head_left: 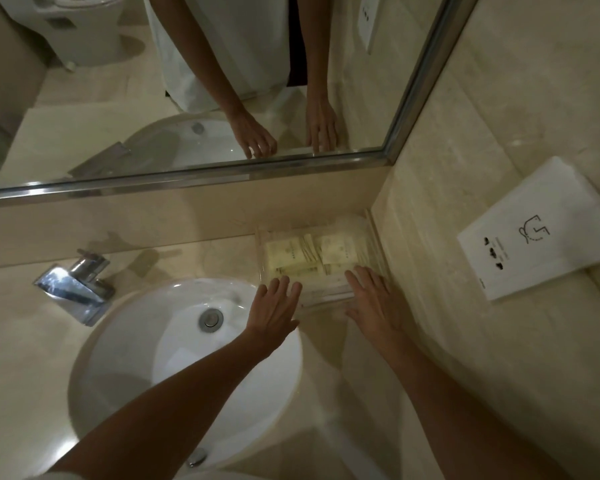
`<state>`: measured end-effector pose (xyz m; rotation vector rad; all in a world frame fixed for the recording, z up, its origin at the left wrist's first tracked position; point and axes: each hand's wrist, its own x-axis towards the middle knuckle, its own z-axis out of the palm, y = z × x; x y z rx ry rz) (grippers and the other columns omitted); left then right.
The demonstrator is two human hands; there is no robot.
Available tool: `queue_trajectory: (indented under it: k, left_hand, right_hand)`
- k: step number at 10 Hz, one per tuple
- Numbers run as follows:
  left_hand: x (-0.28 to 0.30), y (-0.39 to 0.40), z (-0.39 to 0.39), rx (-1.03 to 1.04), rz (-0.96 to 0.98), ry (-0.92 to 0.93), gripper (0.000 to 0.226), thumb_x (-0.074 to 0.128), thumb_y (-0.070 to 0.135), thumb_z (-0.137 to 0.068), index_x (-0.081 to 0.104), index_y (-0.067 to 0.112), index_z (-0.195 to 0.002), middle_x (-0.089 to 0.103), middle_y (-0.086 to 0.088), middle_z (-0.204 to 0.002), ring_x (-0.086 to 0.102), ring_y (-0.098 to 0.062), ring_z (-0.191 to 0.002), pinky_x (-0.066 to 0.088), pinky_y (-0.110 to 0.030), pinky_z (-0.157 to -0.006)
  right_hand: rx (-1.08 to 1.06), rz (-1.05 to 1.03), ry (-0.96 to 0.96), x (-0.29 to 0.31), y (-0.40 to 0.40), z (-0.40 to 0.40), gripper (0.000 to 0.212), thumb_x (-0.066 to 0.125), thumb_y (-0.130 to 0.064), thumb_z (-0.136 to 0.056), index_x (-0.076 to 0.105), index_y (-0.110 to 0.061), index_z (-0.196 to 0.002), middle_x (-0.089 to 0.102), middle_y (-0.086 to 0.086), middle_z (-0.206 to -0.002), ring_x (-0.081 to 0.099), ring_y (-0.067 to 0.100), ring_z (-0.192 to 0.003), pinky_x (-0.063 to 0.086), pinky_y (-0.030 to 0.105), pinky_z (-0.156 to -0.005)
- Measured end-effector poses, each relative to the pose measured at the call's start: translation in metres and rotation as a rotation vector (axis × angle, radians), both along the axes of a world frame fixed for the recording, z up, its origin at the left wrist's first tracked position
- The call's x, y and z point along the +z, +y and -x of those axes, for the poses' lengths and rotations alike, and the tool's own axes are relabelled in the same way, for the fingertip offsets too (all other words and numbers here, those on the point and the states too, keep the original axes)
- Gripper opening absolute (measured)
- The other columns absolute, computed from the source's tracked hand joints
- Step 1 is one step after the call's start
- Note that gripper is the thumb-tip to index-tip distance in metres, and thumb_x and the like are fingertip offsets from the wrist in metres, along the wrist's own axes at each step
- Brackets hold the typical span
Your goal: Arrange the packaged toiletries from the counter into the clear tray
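Note:
A clear tray [261,252] sits in the counter's back right corner, against the side wall. Inside it lie several pale yellow packaged toiletries [293,252], flat and side by side. My left hand [274,311] is flat with straight fingers at the tray's front left corner, fingertips touching the rim. At the tray's front right corner my right hand [373,299] lies the same way, fingers straight and spread, reaching over the front edge. Neither hand holds anything.
A white round sink [146,344] with a chrome tap [75,284] fills the counter to the left of the tray. A white wall socket panel [541,233] is on the right wall. A mirror [187,81] runs along the back and reflects both hands.

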<state>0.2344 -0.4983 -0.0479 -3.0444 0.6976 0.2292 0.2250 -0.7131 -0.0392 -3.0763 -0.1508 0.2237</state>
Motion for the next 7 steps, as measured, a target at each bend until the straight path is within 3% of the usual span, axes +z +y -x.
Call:
queue_trajectory:
  k: [2,4,5,7]
  left_hand:
    - [0.000,0.000,-0.018,0.098,0.065,0.076,0.059,0.075,0.035,-0.076,0.039,0.013,-0.117,0.050,-0.009,-0.116,0.049,-0.026,-0.098,0.048,-0.037,-0.080]
    - [0.000,0.003,-0.026,0.064,0.074,0.106,0.049,0.070,0.026,-0.082,0.044,0.010,-0.121,0.051,-0.009,-0.119,0.051,-0.026,-0.102,0.048,-0.036,-0.084]
    - [0.003,0.001,-0.029,0.065,0.071,0.121,0.048,0.067,0.022,-0.083,0.043,0.011,-0.123,0.049,-0.008,-0.121,0.050,-0.025,-0.104,0.047,-0.035,-0.084]
    - [0.017,0.007,-0.027,0.139,-0.050,0.212,0.035,0.054,0.014,-0.085,0.046,0.011,-0.120,0.052,-0.009,-0.117,0.054,-0.026,-0.102,0.042,-0.036,-0.086]
  right_hand:
    - [-0.035,-0.001,-0.033,-0.002,0.003,-0.011,0.068,0.076,-0.005,-0.069,0.050,-0.019,-0.131,0.052,0.002,-0.131,0.049,0.023,-0.122,0.045,0.035,-0.098]
    - [-0.026,0.029,-0.042,0.000,0.006,-0.020,0.061,0.078,-0.006,-0.063,0.053,-0.020,-0.116,0.056,0.002,-0.111,0.054,0.023,-0.105,0.049,0.034,-0.084]
    - [-0.035,0.040,-0.026,0.005,0.007,-0.022,0.055,0.075,-0.005,-0.069,0.052,-0.021,-0.116,0.054,0.002,-0.113,0.053,0.022,-0.105,0.049,0.032,-0.081]
    - [-0.051,0.072,0.230,0.035,0.026,-0.035,0.058,0.074,-0.020,-0.077,0.045,-0.018,-0.127,0.046,0.004,-0.126,0.051,0.023,-0.113,0.047,0.035,-0.080]
